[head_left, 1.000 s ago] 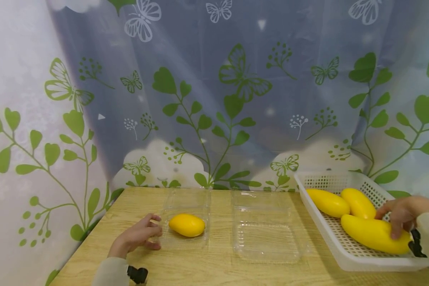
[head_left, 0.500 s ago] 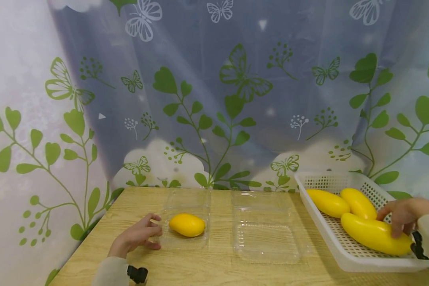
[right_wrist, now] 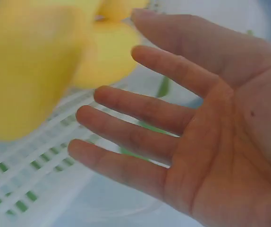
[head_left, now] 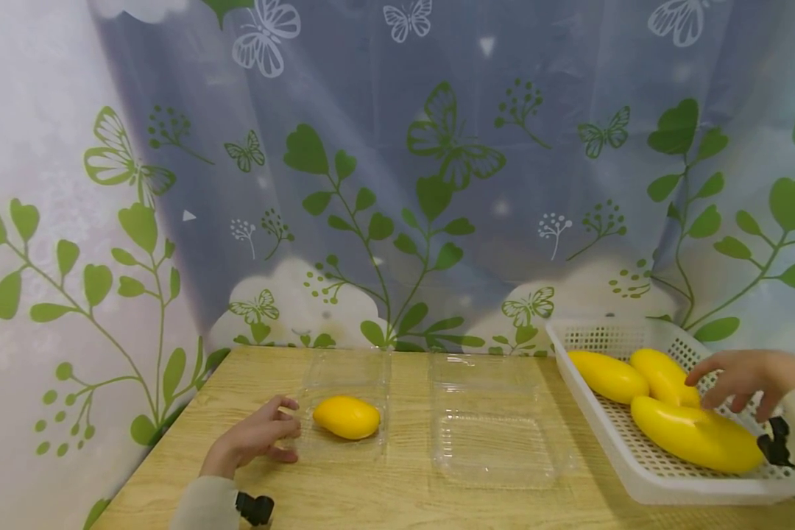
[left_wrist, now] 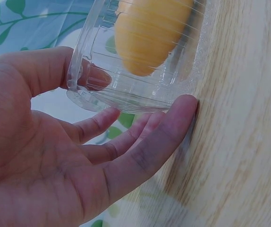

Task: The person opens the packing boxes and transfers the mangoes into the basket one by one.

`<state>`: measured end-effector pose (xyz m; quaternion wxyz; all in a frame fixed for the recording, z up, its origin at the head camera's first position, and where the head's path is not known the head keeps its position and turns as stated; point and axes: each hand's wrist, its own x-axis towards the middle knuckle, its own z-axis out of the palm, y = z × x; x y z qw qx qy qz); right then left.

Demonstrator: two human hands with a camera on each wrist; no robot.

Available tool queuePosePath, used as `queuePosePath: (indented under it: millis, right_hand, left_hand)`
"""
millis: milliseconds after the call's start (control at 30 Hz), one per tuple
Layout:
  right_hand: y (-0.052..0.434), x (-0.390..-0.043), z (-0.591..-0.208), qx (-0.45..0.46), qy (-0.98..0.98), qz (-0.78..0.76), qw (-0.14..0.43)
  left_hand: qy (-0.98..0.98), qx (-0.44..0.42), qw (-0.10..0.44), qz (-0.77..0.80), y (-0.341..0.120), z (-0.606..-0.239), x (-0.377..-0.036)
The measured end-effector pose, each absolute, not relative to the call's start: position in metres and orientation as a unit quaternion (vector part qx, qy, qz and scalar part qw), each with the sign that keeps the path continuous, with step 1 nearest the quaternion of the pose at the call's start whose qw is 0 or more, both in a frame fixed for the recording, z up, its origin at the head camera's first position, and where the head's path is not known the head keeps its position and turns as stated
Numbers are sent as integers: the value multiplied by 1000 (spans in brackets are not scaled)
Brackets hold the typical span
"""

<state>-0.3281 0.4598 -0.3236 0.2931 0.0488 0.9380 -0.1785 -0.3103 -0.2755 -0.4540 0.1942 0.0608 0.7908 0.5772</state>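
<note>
A wooden table (head_left: 397, 500) stood before a curtain (head_left: 397, 184) printed with green leaves and butterflies. At left, a clear box (head_left: 344, 412) held one mango (head_left: 347, 417), its lid open toward the curtain. The left hand (head_left: 255, 440) rested on the table against the box's near-left edge, thumb (left_wrist: 41, 68) and fingers (left_wrist: 149, 142) gently curved about the plastic corner, touching it rather than clamping it. A second, empty clear box (head_left: 493, 434) lay open at centre. At right, a white perforated basket (head_left: 609, 449) contained three mangoes: the nearest (head_left: 695, 436), a middle one (head_left: 662, 375) and a far one (head_left: 608, 375). The right hand (head_left: 742, 375) hovered just above the nearest mango, fingers (right_wrist: 135, 109) spread and nearly straight, palm bare, grasping nothing; the wrist view showed the yellow fruit blurred just beyond the fingertips.
</note>
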Motion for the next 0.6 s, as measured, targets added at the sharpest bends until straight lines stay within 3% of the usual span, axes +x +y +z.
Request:
queuePosePath:
  millis: [300,600]
  right_hand:
    - [441,-333,-290,-82,947,-189,245]
    - [427,-327,-290,-146,945,-221,192]
  left_hand:
    - [793,51,192,576,-276,-455,-310]
    - [790,57,194,578,-277,-455,-310]
